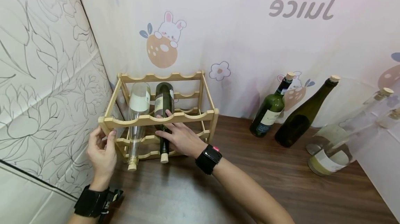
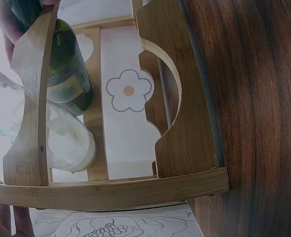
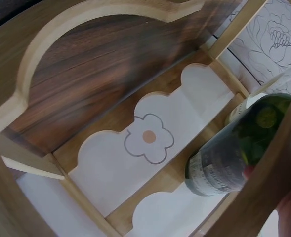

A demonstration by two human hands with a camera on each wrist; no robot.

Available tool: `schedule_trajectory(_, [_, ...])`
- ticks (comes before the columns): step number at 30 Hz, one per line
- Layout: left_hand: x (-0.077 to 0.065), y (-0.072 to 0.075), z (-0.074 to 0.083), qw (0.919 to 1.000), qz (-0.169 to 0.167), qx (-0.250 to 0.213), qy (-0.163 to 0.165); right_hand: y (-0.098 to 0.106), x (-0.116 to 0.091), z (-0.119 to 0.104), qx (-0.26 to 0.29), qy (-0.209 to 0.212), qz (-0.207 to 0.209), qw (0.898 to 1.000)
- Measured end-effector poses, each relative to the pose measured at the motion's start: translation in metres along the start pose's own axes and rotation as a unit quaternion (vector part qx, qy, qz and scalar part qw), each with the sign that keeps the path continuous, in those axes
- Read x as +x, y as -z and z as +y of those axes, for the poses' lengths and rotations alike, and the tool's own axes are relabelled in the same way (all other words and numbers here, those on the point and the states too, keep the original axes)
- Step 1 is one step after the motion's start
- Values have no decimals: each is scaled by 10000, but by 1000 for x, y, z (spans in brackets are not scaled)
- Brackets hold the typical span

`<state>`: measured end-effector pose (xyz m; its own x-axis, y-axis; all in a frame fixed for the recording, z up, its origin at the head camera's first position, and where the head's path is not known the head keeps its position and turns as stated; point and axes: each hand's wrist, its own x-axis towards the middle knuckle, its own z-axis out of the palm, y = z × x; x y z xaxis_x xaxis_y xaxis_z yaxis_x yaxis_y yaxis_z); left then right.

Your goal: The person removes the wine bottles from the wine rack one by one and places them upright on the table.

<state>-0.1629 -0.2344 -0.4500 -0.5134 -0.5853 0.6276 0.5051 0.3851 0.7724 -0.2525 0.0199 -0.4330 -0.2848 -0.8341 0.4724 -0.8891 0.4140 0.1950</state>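
A wooden wine rack (image 1: 200, 115) stands near the corner. My left hand (image 1: 101, 151) grips its front left post, thumb in front. Two corked bottles lie side by side under the top front rail, necks toward me: a clear glass bottle (image 1: 139, 103) on the left and a green wine bottle (image 1: 164, 95) beside it. My right hand (image 1: 184, 139) holds the green bottle near its shoulder, with fingers reaching past the rail. In the right wrist view, the labelled base of the green bottle (image 3: 217, 170) points into the rack. The left wrist view shows both bottles behind the rail.
Right of the rack, a green labelled bottle (image 1: 267, 116) and a darker green bottle (image 1: 297, 123) stand on the brown wooden table (image 1: 243, 158). Two clear corked bottles, one with a pale label (image 1: 331, 161), stand farther right. Printed walls rise behind and at left.
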Motion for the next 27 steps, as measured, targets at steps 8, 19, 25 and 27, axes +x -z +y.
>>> schedule_trajectory(8, [-2, 1, 0, 9999, 29, 98, -67, -5, -4, 3, 63, 410, 703, 9967])
schedule_trajectory(19, [-1, -2, 0, 9999, 71, -8, -148, -8, -9, -2, -459, 609, 1797, 9808])
schedule_trajectory(25, [-1, -3, 0, 9999, 105, -28, -98, -8, -17, -14, -451, 673, 1851, 9794])
schedule_trajectory(27, [-1, -2, 0, 9998, 150, -38, -81, -8, -20, -18, -522, 699, 1893, 9780])
